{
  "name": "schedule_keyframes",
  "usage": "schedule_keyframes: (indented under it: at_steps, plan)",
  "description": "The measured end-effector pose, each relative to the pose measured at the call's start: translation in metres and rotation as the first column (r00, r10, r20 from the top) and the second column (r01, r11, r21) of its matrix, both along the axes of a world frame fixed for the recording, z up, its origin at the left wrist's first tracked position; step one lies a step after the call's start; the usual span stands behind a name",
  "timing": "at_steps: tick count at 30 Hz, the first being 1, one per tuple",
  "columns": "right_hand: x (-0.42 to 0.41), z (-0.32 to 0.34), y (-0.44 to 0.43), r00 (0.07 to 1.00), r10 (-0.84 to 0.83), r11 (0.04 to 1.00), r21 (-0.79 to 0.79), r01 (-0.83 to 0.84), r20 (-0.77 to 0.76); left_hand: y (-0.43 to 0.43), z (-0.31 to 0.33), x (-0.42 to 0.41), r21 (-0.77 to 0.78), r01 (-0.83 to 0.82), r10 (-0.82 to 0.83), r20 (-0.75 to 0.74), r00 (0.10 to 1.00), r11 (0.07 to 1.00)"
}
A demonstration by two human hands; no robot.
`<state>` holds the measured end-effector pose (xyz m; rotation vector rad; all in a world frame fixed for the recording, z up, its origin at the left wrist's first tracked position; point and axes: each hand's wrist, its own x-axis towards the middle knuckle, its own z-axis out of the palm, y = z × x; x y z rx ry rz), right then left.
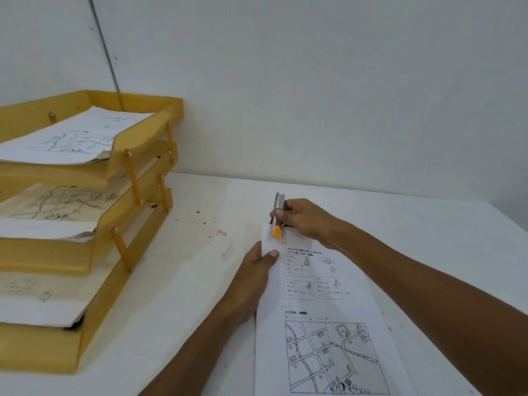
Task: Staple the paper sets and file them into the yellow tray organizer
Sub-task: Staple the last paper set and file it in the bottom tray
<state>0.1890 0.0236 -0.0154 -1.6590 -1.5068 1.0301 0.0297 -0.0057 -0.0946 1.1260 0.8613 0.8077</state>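
Now, stapler (277,215): right hand (307,221) fingers curled round it, at 11 o'clock corner of paper set (325,310).
Left hand (257,271): thumb pinches that set; keep edges aligned, squeeze fully.

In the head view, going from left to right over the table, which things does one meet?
From the left: yellow tray organizer → dark specks → left hand → stapler → right hand. The paper set overlaps the hands, so it is left out.

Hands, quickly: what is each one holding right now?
Left hand: pinching the paper set near its top corner.
Right hand: gripping the stapler.
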Motion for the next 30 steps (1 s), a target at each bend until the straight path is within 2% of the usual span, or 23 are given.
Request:
schedule_keyframes:
  at_steps: [24, 30]
  plan:
    - [-0.005, 0.003, 0.004, 0.994, -0.046, 0.998, -0.038, 0.050, 0.096, -0.001, -0.006, 0.002, 0.034, -0.042, 0.041, 0.002, 0.999, 0.999]
    - [-0.009, 0.002, 0.005, 0.992, -0.051, 0.998, -0.028, 0.055, 0.114, 0.001, -0.003, 0.001, -0.006, -0.028, 0.029, 0.026, 0.999, 1.000]
